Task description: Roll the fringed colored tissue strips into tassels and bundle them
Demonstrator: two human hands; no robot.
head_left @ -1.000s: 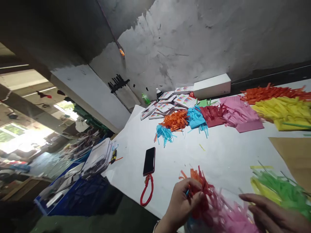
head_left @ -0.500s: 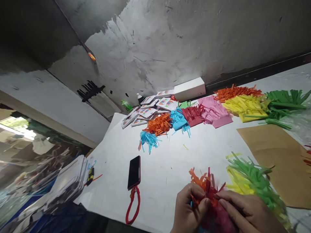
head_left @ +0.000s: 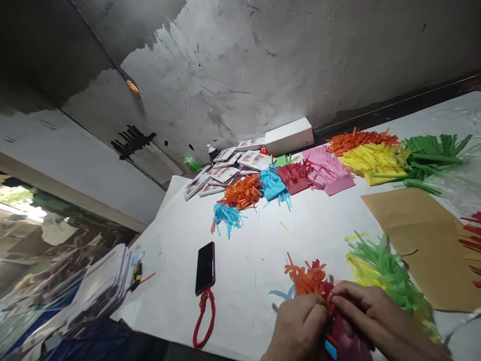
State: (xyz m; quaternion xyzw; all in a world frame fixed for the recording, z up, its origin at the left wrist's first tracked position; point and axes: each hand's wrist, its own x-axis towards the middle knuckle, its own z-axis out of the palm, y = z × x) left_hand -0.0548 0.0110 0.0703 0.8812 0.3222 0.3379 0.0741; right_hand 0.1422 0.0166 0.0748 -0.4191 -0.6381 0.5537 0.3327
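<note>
Low at the front of the table, both my hands are closed on a bunch of fringed tissue paper (head_left: 306,278) in orange, red, pink and blue. My left hand (head_left: 298,328) wraps round it from the left, its knuckles turned up. From the other side my right hand (head_left: 376,316) pinches the red strips between thumb and forefinger. The lower part of the bunch is partly hidden by the hands. Just beyond my right hand lies green fringed paper (head_left: 394,276) over yellow fringed paper (head_left: 361,273).
A phone (head_left: 205,268) with a red wrist strap lies to the left on the white table (head_left: 240,281). Fringed paper piles, such as yellow (head_left: 376,160) and pink (head_left: 326,170), line the back beside printed packets (head_left: 225,174) and a white box (head_left: 288,136). Brown paper (head_left: 417,245) lies right.
My left hand has rolled over, so its back now faces up. The orange fringe shows more above it, and blue strips stick out at the left. The view has shifted slightly.
</note>
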